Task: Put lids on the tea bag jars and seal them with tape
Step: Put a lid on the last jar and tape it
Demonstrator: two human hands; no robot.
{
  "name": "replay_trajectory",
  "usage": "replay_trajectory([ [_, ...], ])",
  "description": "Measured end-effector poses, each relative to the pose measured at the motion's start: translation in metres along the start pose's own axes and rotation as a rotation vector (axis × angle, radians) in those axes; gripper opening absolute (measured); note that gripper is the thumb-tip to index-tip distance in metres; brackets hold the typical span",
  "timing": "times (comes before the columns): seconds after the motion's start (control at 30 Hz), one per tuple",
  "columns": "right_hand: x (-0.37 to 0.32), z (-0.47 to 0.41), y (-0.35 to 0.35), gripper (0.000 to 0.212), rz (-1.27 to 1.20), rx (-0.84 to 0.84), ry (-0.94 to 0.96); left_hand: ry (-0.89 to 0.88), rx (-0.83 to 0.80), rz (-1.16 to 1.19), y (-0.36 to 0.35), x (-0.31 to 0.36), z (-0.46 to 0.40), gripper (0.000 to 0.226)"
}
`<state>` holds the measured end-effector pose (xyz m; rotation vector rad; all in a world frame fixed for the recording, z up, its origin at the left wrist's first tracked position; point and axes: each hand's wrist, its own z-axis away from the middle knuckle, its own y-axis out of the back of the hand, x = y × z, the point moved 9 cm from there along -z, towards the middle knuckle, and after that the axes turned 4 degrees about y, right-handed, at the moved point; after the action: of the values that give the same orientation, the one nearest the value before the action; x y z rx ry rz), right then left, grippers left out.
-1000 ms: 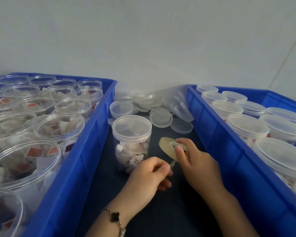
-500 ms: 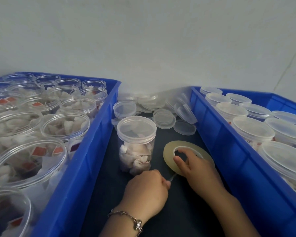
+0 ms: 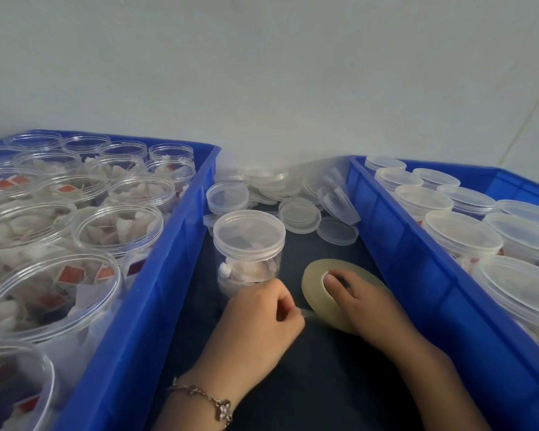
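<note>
A clear jar of tea bags point(image 3: 249, 253) with its lid on stands on the dark surface between two blue crates. Just right of it a flat roll of yellowish tape point(image 3: 316, 293) lies on the surface. My right hand point(image 3: 367, 306) rests on the roll with a finger in its centre hole. My left hand point(image 3: 262, 325), in front of the jar, pinches the free end of the tape pulled from the roll's near edge.
The left blue crate point(image 3: 156, 290) holds several open jars of tea bags. The right blue crate point(image 3: 417, 275) holds several lidded jars. Loose clear lids point(image 3: 299, 213) are piled on the dark surface by the wall behind the jar.
The tape roll went from being held up on edge to lying flat under my right hand. My left hand kept hold of the tape end and shifted slightly left, drawing out a short strip.
</note>
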<state>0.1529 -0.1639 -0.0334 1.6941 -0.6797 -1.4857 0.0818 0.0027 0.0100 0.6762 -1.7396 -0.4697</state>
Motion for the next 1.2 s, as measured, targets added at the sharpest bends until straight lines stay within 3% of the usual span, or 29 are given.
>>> replay_trajectory([
  [0.13, -0.001, 0.012, -0.009, 0.1, -0.022, -0.25, -0.025, -0.013, 0.01, 0.131, 0.002, 0.003, 0.001, 0.014],
  [0.23, -0.009, 0.025, -0.009, 0.11, 0.034, -0.34, 0.021, -0.054, 0.098, 0.207, 0.015, 0.01, 0.005, 0.019],
  [0.3, -0.009, 0.021, 0.004, 0.092, 0.097, -0.207, 0.042, -0.127, 0.214, 0.249, 0.03, 0.016, 0.009, 0.019],
  [0.4, -0.011, 0.019, 0.026, 0.033, 0.039, 0.05, 0.027, -0.265, 0.431, 0.149, 0.051, 0.026, 0.019, 0.016],
  [0.47, -0.019, 0.021, 0.034, 0.033, 0.073, 0.159, 0.056, -0.318, 0.547, 0.062, 0.058, 0.029, 0.024, 0.008],
  [0.53, -0.028, 0.025, 0.039, 0.033, 0.103, 0.264, 0.119, -0.318, 0.631, 0.032, 0.062, 0.027, 0.028, 0.022],
  [0.7, -0.058, 0.037, 0.047, 0.007, 0.344, 0.485, 0.249, -0.236, 0.769, 0.067, 0.07, 0.015, 0.033, 0.028],
  [0.93, -0.065, 0.041, 0.039, 0.022, 0.407, 0.492, 0.21, -0.007, 0.796, 0.173, 0.067, -0.014, 0.025, 0.007],
  [1.03, -0.07, 0.042, 0.038, 0.023, 0.379, 0.529, 0.239, 0.006, 0.802, 0.188, 0.066, -0.017, 0.023, 0.016],
  [1.2, -0.076, 0.045, 0.041, 0.028, 0.397, 0.605, 0.292, 0.025, 0.812, 0.224, 0.061, -0.022, 0.025, 0.008],
])
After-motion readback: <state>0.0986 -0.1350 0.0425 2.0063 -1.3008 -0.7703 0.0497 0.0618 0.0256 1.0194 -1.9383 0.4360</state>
